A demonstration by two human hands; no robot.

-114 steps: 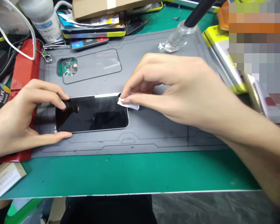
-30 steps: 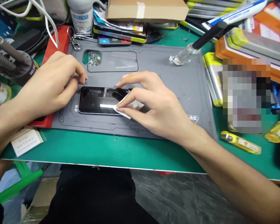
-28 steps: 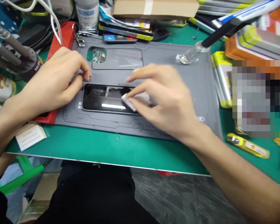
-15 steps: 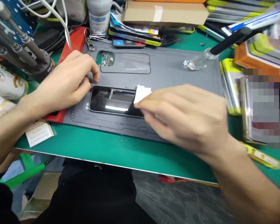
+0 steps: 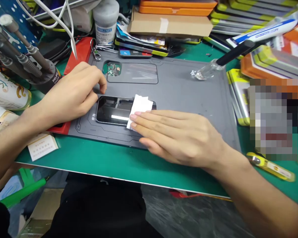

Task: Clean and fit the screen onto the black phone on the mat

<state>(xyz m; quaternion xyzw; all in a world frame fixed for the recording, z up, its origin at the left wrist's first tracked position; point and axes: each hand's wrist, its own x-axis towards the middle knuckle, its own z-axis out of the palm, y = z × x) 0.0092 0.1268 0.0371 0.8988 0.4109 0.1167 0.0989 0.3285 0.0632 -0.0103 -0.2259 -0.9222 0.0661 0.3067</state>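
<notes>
A smartphone [image 5: 105, 110] with a glossy black screen and a silver edge lies flat on the grey work mat [image 5: 178, 96]. My right hand [image 5: 181, 135] rests palm down with its fingers stretched out flat. Its fingertips press a folded white wipe [image 5: 142, 103] against the right half of the screen, hiding that part. My left hand [image 5: 76, 91] is loosely curled at the phone's left end. Its thumb is at or against the phone's upper left corner, and the bent index finger sits just above. No object shows between those fingers.
Behind the phone lies a clear rectangular film or plate [image 5: 136, 73]. A clear bottle with a black handle [image 5: 210, 70] stands at the mat's right. A screwdriver holder [image 5: 48, 74] is left, a yellow cutter [image 5: 272, 167] right, and stacked boxes [image 5: 171, 24] line the back.
My right hand has gone from pinching the wipe to lying flat on it. The wipe has shifted left and spread across the screen. My left hand stays at the phone's left end.
</notes>
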